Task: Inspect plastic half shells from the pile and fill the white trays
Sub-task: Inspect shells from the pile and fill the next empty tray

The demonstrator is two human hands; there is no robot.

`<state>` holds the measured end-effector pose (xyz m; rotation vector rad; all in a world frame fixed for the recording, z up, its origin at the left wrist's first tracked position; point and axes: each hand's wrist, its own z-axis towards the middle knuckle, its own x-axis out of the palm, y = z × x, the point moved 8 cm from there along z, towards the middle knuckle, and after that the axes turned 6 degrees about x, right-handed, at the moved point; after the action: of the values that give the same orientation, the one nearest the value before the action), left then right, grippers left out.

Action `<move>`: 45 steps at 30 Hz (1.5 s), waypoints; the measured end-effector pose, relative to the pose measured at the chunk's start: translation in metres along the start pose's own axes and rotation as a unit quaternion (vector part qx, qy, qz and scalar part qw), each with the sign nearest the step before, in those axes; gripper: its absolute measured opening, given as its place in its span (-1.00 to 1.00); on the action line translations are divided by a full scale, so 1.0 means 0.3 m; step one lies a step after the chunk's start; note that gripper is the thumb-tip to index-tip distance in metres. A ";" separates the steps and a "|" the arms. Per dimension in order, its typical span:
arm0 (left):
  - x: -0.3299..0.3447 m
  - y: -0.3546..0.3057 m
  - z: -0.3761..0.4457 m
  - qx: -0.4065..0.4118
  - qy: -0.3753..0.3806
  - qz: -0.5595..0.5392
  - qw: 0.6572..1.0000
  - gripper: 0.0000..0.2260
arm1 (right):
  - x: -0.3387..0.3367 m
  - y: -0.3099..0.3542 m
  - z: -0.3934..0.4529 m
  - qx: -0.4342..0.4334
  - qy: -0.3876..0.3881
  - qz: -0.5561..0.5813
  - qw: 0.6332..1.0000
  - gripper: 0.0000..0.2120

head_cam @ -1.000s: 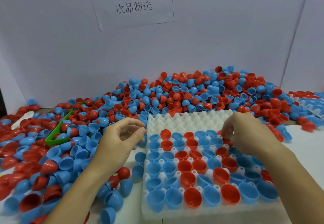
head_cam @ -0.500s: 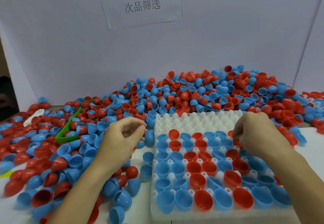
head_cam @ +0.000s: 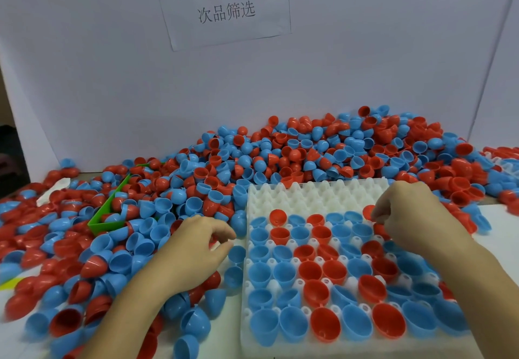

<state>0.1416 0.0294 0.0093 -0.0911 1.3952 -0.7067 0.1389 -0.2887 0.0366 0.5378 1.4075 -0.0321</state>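
- A green bin [head_cam: 104, 219] sits half buried among loose shells, well to the left of the left hand.
- The left hand [head_cam: 193, 249] hovers low over the near edge of the pile [head_cam: 280, 156] of red and blue half shells, just left of the white tray [head_cam: 309, 193]. Its forearm comes up from the bottom edge, and the back of the hand faces the camera.
- Its thumb and forefinger curl towards each other with a small gap between the tips; whether they pinch anything, I cannot tell.
- Loose blue shells lie just right of those fingertips, against the tray's left edge.
- The tray's near rows hold red and blue shells, cups upward; its far rows, beyond both hands, are bare white.
- The right hand [head_cam: 407, 218] is over the tray's right side, wrist raised, fingers curled downward.
- Its fingertips pinch a red shell [head_cam: 368, 212] at the far filled row, just left of the knuckles.
- A paper sign [head_cam: 224, 2] hangs on the wall above.
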 end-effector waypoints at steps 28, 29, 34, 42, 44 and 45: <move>0.046 -0.091 0.000 -0.080 -0.171 -0.485 0.854 -0.84 | 0.076 0.389 -0.304 -0.298 0.022 0.262 0.918 -0.83; 0.049 -0.109 0.001 -0.061 -0.162 -0.495 0.851 -0.83 | 0.070 0.386 -0.301 -0.292 0.005 0.264 0.919 -0.82; 0.060 -0.161 0.008 0.006 -0.113 -0.560 0.821 -0.79 | 0.028 0.346 -0.276 -0.244 -0.084 0.305 0.917 -0.87; 0.067 -0.179 0.010 0.047 -0.043 -0.578 0.814 -0.65 | 0.045 0.306 -0.238 -0.195 -0.074 0.383 0.900 -0.94; 0.064 -0.178 0.010 0.050 -0.041 -0.559 0.827 -0.56 | 0.034 0.300 -0.224 -0.196 -0.059 0.382 0.901 -0.91; 0.056 -0.171 0.010 0.050 -0.051 -0.545 0.836 -0.55 | 0.017 0.291 -0.212 -0.195 -0.060 0.378 0.903 -0.85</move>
<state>0.1240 -0.0207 0.0190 -0.8816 1.1124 -1.6826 0.1103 -0.1865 0.0571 0.6970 0.9711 0.8138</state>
